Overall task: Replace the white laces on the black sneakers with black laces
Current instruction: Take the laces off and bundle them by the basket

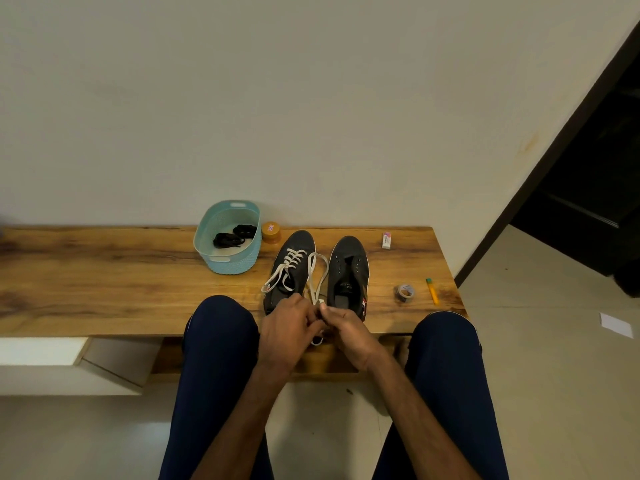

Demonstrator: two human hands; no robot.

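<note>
Both hands meet at the near edge of the grainy wooden desk (121, 271): the left hand (291, 327) and the right hand (349, 332) each have their grip clamped on a flat white lace (320, 271), fingers curled round it, its long loop trailing up between two matte black sneakers. The left sneaker (298, 242) carries white lacing crisscrossed through its eyelets; the right sneaker (348, 268) shows bare eyelets. The black laces (230, 239) lie coiled in an oval teal basket (235, 266) with a textured wall, just beside the left sneaker's toe.
</note>
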